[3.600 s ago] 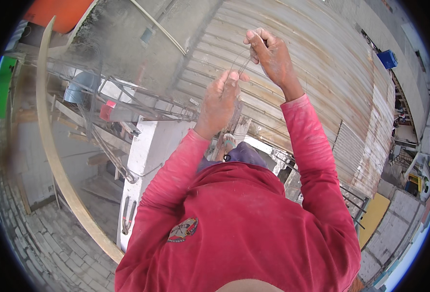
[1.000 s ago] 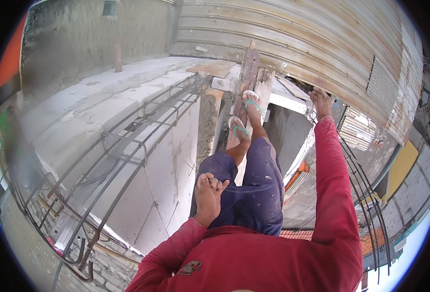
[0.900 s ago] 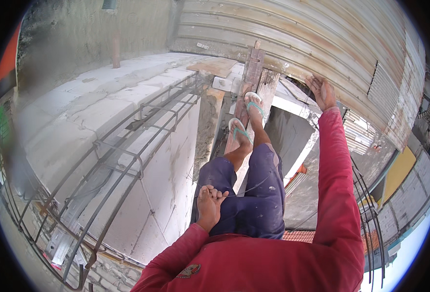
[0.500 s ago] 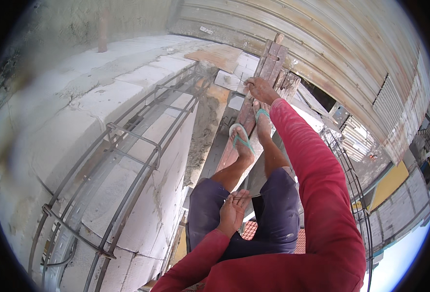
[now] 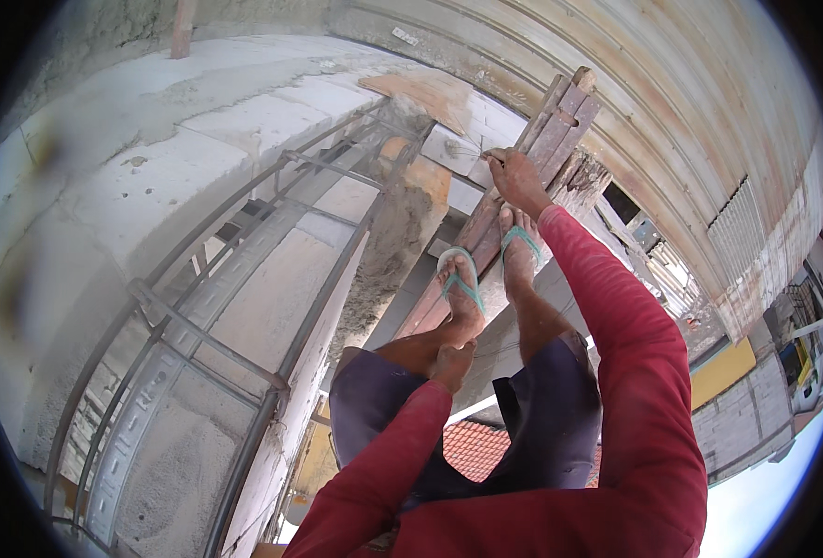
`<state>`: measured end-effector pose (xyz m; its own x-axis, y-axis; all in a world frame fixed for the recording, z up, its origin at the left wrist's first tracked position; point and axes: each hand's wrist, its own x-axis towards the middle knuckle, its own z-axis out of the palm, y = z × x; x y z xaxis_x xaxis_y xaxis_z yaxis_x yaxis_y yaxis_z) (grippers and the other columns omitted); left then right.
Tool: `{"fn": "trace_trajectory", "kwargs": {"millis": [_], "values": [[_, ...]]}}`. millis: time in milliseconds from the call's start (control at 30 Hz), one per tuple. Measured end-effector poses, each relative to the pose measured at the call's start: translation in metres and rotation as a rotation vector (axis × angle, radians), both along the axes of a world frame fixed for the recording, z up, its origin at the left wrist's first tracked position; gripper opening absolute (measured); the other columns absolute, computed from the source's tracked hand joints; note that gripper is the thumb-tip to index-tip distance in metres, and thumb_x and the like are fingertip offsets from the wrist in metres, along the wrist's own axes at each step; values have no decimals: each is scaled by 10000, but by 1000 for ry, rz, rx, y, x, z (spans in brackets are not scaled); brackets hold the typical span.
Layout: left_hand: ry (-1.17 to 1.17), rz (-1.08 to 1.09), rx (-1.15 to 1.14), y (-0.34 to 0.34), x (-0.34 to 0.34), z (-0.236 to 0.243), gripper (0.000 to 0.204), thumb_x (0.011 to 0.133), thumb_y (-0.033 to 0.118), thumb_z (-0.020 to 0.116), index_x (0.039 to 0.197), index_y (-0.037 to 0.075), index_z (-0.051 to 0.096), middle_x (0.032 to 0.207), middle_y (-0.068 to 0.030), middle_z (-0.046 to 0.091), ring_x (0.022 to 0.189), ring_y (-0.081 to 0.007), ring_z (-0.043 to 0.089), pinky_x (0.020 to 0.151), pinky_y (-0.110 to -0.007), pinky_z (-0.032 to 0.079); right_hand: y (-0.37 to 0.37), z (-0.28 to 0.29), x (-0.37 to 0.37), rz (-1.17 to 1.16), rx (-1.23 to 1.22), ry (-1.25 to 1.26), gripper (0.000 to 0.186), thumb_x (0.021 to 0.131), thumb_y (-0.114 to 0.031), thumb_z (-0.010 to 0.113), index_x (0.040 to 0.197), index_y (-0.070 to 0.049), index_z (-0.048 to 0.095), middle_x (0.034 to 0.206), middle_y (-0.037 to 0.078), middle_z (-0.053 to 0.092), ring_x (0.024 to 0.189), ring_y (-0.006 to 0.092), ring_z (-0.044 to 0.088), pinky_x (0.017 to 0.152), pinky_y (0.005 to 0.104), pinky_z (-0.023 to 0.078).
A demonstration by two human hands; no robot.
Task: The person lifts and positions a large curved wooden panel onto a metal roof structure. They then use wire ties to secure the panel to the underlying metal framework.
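Corrugated sheeting beyond | planks underfoot | rebar cage at left | right hand pinches thin wire | left hand: can't tell

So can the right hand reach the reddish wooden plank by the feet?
Probably yes: the reddish wooden plank shows right beside the right hand, and nothing seems in between. But its fingers look pinched on thin wire, and the height gap is unclear.

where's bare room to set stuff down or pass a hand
Mostly bare: the block ledge, between the grey wall and the rebar cage. A hand could likely pass between the cage's bars. Crowded: the planks, with both feet on them, the right hand close by.
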<state>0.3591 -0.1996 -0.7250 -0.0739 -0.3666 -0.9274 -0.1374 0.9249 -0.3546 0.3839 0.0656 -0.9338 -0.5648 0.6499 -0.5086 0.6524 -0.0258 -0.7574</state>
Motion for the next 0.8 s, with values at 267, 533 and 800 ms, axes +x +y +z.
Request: {"fn": "trace_trajectory", "kwargs": {"millis": [267, 533, 800], "values": [[437, -501, 941, 65, -20, -4, 600, 1012, 306, 540, 1490, -21, 385, 1505, -289, 390, 1448, -398, 312, 1213, -465, 161, 10, 101, 13, 86, 144, 169, 237, 942, -174, 612, 1145, -116, 721, 915, 141, 592, 883, 373, 600, 804, 473, 473], [389, 1046, 964, 151, -17, -112, 381, 1094, 325, 365, 1316, 45, 498, 1289, -128, 593, 1198, -202, 572, 986, -337, 482, -23, 102, 28, 210, 82, 203, 235, 922, -118, 634, 1144, -88, 704, 885, 144, 576, 823, 341, 613, 741, 431, 500], [377, 1319, 788, 157, -25, -169, 202, 1080, 280, 408, 1125, 99, 486, 1056, -58, 588, 1017, -160, 615, 844, -283, 500, 9, 25, 27, 344, 157, 5, 293, 974, -259, 563, 1034, -2, 691, 900, 191, 668, 850, 323, 674, 788, 420, 527]]}}
